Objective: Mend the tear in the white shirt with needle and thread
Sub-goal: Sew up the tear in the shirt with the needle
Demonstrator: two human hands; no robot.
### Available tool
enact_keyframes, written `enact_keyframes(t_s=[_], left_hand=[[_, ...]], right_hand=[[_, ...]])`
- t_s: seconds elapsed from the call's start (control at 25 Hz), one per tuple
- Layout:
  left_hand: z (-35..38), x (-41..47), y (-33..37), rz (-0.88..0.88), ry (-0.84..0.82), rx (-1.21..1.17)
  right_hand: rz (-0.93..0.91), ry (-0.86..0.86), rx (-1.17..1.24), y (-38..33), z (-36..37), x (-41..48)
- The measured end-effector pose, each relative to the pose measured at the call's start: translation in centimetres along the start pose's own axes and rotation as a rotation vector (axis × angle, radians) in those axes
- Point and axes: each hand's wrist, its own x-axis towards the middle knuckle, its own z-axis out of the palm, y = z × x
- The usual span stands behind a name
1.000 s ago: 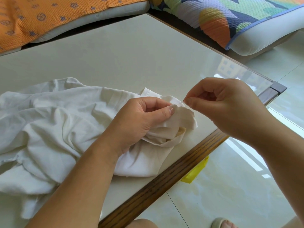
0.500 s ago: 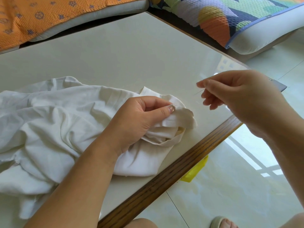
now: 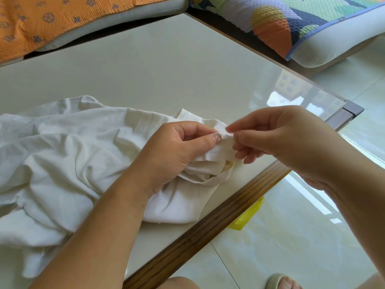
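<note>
Left hand [image 3: 177, 151] pinches a white shirt [image 3: 62, 153] fold near the desk's [image 3: 166, 69] wooden edge; right hand [image 3: 291, 138] pinches the needle [image 3: 226, 134].

A pale glossy table [image 3: 166, 65] with a wooden edge bore a crumpled white shirt [image 3: 62, 163].

Bright soft daylight, coming in from right. Glossy table [image 3: 145, 76] throwing glare at far right corner: window reflection there, white patches blown out. Floor tiles [image 3: 291, 236] on right shining too, pale streaks. My left hand [image 3: 173, 155] dropping soft shadow on white shirt [image 3: 62, 153]; folds gently shaded, brightest parts washed out. Needle [image 3: 224, 134] just faint glint by my right hand [image 3: 289, 139]. Centre sharp enough, my right fingertips [image 3: 230, 128] bit soft. Wide lens bowing table edge; far right cushion [image 3: 281, 21] stretched toward corner.
</note>
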Motion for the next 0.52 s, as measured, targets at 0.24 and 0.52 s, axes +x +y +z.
enact_keyframes(t_s=[0.24,0.52], left_hand=[[-0.03,0.06,-0.08,0.002,-0.002,-0.002],[0.01,0.05,-0.07,0.004,0.008,-0.009]], right_hand=[[0.038,-0.024,-0.217,0.03,0.40,-0.01],[0.087,-0.032,-0.356,0.70,-0.22,0.37]])
